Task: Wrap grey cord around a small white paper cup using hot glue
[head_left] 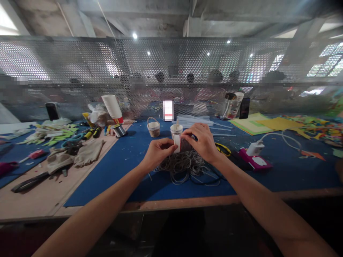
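Above the middle of the blue mat, my left hand (160, 151) pinches the white end of a small paper cup (177, 142) between thumb and fingers. The cup seems to lie on its side, with a red line and a darker right part. My right hand (200, 141) closes its fingertips on the cup's top and right side, hiding some of it. Just behind stands a white cup (175, 127) with a thin stick in it. A tangled heap of grey cord (182, 166) lies under both hands. Left of them stands a small handled basket (153, 129).
A stack of paper cups (111, 106) leans at the back left, near gloves (89, 152) and scissors (72, 140). On the right are a magenta box (255, 160) with a charger (255, 147) and coloured sheets (257, 123). A lit phone (168, 110) stands before the perforated screen (150, 64).
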Demonstrator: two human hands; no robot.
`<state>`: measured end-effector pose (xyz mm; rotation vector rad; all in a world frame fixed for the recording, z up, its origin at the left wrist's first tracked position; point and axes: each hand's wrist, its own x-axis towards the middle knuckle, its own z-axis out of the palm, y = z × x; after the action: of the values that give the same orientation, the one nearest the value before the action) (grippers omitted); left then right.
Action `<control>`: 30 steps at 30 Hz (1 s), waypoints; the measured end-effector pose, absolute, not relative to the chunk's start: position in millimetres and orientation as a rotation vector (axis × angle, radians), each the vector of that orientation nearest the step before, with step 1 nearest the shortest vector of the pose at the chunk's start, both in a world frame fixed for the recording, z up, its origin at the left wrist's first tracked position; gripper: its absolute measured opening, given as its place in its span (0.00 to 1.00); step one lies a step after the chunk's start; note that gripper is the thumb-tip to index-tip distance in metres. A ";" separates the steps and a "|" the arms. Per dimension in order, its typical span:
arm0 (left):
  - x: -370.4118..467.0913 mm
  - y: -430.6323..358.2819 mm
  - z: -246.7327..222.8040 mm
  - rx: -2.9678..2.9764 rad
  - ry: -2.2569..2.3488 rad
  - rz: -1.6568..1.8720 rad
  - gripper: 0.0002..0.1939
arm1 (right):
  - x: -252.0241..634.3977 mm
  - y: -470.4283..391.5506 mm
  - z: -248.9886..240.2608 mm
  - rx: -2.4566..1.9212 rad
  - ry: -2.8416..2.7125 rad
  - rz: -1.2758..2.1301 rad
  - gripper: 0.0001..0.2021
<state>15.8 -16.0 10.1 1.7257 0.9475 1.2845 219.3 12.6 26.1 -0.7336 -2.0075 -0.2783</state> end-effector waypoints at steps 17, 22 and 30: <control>14.2 -16.7 10.1 1.820 0.933 1.265 0.07 | 219.4 13.4 25.0 -0.772 -2.010 -0.298 0.06; 15.0 -18.4 12.0 1.842 0.935 1.274 0.07 | 219.5 12.6 25.4 -0.772 -2.012 -0.276 0.06; 16.3 -19.4 14.8 1.888 0.962 1.291 0.08 | 219.2 11.7 26.1 -0.805 -2.016 -0.249 0.06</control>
<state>16.3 -19.4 14.8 1.8882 0.9616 1.2910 219.2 11.7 26.1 -0.8054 -2.0159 -0.2494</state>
